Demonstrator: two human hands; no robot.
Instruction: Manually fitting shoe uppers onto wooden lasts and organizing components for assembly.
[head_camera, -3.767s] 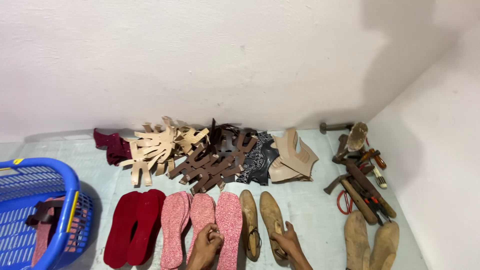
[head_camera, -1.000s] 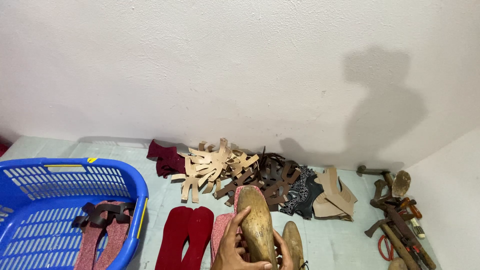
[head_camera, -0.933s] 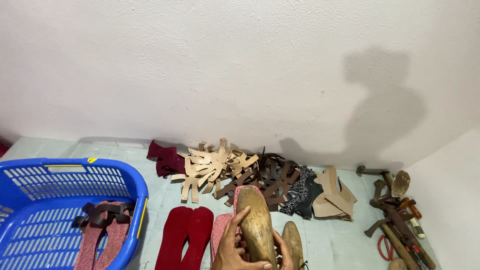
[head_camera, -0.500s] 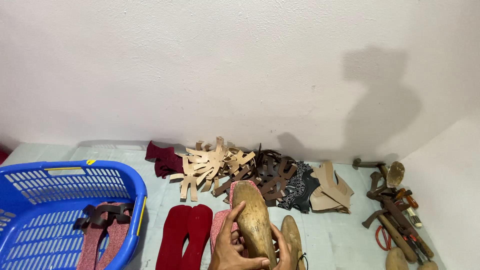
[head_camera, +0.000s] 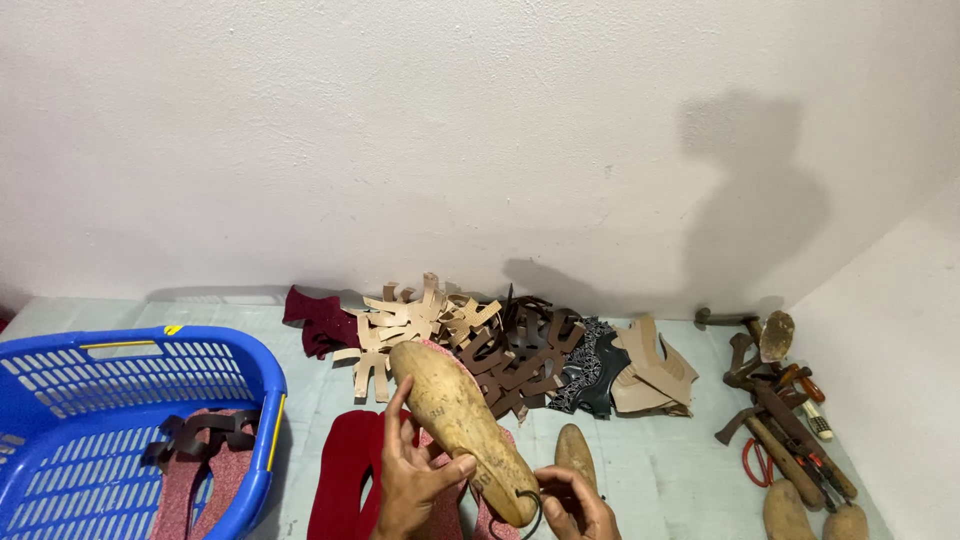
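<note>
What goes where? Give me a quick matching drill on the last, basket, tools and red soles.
Things:
1. last
2. basket
3. tools
4. red soles

Places:
A. far left on the floor
B. flat on the floor under the hands
C. by the right wall
D. held in both hands

Pairs: 1-D, 2-A, 3-C, 4-B

A blue slotted plastic basket (head_camera: 120, 420) stands at the far left of the floor (head_camera: 660, 470), with strapped sandal pieces (head_camera: 200, 450) in it. To its right lie dark red flat insoles (head_camera: 345, 475). Behind them, along the wall (head_camera: 480, 130), sits a heap of tan and brown cut leather pieces (head_camera: 470, 335). Rusty metal hand tools (head_camera: 780, 400) lie at the far right. In front, both hands (head_camera: 415, 480) hold a pale wooden shoe last (head_camera: 455, 420).
</note>
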